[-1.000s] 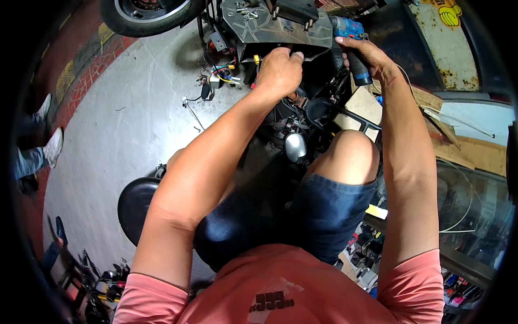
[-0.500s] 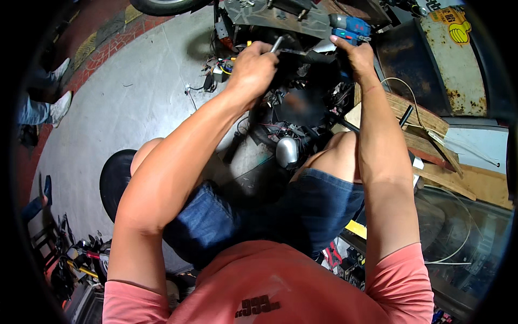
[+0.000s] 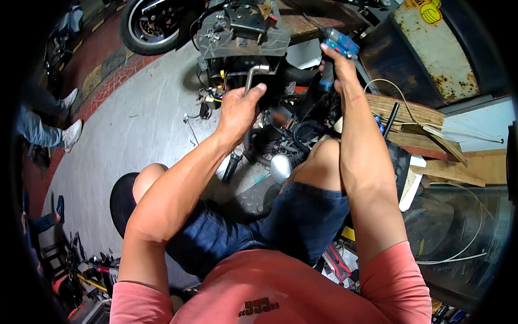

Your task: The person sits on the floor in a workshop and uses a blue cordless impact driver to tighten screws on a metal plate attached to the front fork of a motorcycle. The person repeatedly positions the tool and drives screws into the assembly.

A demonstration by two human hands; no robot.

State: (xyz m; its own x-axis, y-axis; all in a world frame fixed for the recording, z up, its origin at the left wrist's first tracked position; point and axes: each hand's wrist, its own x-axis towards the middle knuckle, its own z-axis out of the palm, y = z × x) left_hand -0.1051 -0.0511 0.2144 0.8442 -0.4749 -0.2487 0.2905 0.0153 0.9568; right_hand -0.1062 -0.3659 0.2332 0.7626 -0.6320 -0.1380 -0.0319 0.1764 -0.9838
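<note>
My left hand (image 3: pixel 237 114) is closed around the shaft of a silver L-shaped wrench (image 3: pixel 250 79). The wrench's bent end points right, just below the front edge of a dark metal plate (image 3: pixel 243 49) that carries a black bracket and small loose hardware. Over to the right, my right hand (image 3: pixel 343 70) grips a blue and black cordless drill (image 3: pixel 341 42); its nose points up and left, apart from the plate. Tangled wiring and dark parts (image 3: pixel 280 117) fill the shadowed space between my arms, and a rounded silver mirror-like piece (image 3: pixel 280 168) lies by my knee.
Wooden boards (image 3: pixel 415 116) and a rusty panel (image 3: pixel 438 56) stand on the right, beside a glass-topped case (image 3: pixel 458 237). A motorcycle wheel (image 3: pixel 154 27) is at the upper left. Another person's shoes (image 3: pixel 71 135) show at the left on the grey floor (image 3: pixel 124 135).
The wrench now stands up from my left fist with its bent end in plain sight. In the picture, the plate has shifted left and down, and more of the drill shows.
</note>
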